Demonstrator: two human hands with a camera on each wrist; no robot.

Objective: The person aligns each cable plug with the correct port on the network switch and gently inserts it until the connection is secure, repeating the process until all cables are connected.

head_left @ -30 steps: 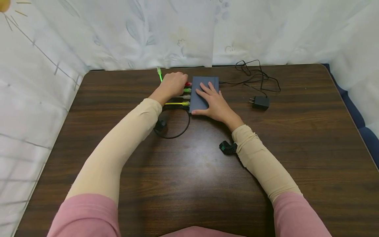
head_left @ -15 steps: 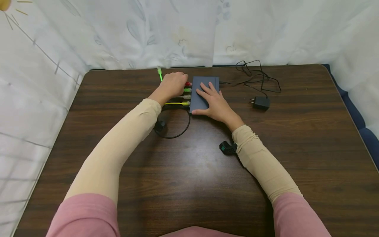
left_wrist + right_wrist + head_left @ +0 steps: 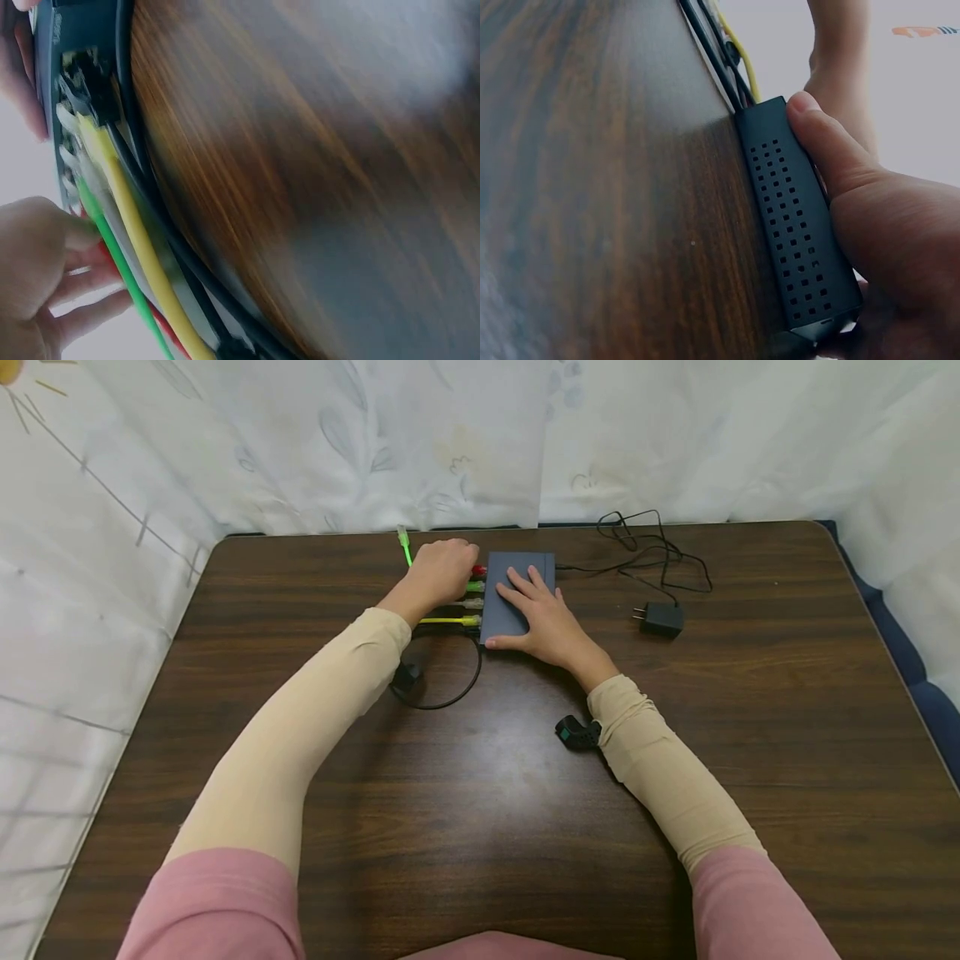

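A dark blue-grey network switch (image 3: 498,610) lies flat near the back of the table, its vented side (image 3: 784,225) facing the right wrist camera. Ethernet cables run from its left side: a red plug (image 3: 478,571), a green plug (image 3: 475,587), a grey plug (image 3: 472,603), a yellow cable (image 3: 442,621) and a black one (image 3: 187,255). My left hand (image 3: 442,570) pinches the red cable (image 3: 111,259) close behind its plug; its fingertips are partly hidden by the green cable in the left wrist view. My right hand (image 3: 551,627) rests spread on top of the switch, thumb at its front edge.
A thin black cord leads from the switch's right side to a power adapter (image 3: 662,620) with two prongs. Another green plug (image 3: 403,539) sticks up behind my left hand. The black cable loops (image 3: 450,703) in front of it. A white curtain (image 3: 480,443) hangs behind the table.
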